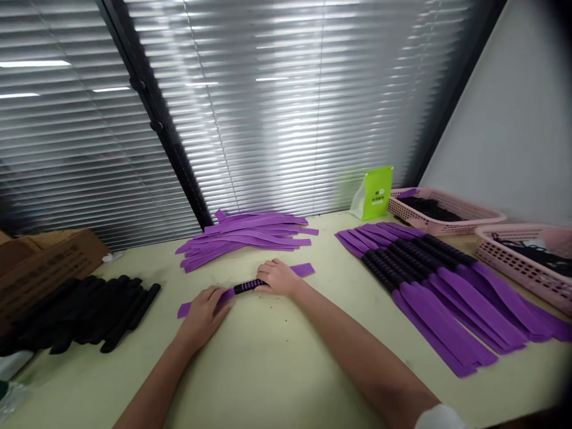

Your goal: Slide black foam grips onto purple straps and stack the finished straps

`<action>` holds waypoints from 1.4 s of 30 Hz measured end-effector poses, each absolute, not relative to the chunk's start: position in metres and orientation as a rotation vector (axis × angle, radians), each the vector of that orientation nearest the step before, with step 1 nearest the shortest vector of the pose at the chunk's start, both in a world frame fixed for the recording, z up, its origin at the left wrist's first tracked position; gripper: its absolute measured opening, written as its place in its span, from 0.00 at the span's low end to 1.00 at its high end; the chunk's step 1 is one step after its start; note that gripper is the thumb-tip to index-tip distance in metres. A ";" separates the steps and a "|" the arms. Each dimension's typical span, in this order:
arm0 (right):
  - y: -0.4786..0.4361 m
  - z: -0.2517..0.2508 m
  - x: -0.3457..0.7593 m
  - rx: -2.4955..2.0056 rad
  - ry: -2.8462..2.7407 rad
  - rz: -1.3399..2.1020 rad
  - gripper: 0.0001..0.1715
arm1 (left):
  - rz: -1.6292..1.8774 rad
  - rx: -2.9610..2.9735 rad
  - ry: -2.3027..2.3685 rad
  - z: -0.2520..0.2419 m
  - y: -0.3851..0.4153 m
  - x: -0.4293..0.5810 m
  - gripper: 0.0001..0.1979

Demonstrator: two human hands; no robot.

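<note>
Print on the lime pouch [378, 193] right of centre and the cardboard box [53, 262] at far left is too small to read. Blinds [286, 119] rise behind a pale table [277, 375]. At centre, a purple strip [228, 294] runs through a black sleeve [245, 286]; the right grip [277, 277] pinches the sleeve's right end; the left grip [203, 317] covers the strip, whether clamped I cannot tell.

Two hands show, one left hand [203, 319] and one right hand [277, 277], with one purple strip [228, 295] carrying one black sleeve [246, 287]. There are two pink baskets [438, 226], one green bag [378, 193] and one cardboard box [58, 262]. One heap of black pieces [84, 310], one pile of loose strips [250, 232] and one row of sleeved strips [415, 257] make three groups (overlaps hide the exact number in each).
</note>
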State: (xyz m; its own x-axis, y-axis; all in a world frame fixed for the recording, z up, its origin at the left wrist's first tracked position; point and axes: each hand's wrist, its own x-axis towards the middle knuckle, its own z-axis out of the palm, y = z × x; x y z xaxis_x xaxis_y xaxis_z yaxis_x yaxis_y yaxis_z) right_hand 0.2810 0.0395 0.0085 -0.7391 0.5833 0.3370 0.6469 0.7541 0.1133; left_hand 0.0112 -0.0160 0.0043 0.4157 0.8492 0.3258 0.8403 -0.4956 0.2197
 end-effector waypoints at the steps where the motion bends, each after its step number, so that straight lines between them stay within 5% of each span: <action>1: 0.039 0.008 0.280 -0.964 -2.672 -0.351 0.29 | 0.621 2.609 1.565 0.002 -0.016 0.013 0.19; 19: 0.038 0.004 0.277 -0.874 -2.651 -0.544 0.30 | 0.375 2.476 1.571 0.013 -0.016 0.016 0.15; 30: 0.046 -0.004 0.277 -0.809 -2.619 -0.375 0.30 | 0.394 2.539 1.520 0.018 -0.015 0.015 0.18; 36: 0.044 0.000 0.292 -0.847 -2.184 0.216 0.24 | 0.923 2.629 1.628 0.017 -0.012 -0.013 0.17; 42: 0.069 0.001 0.327 -0.829 -1.120 0.661 0.27 | 1.707 1.881 1.932 0.019 -0.003 -0.048 0.18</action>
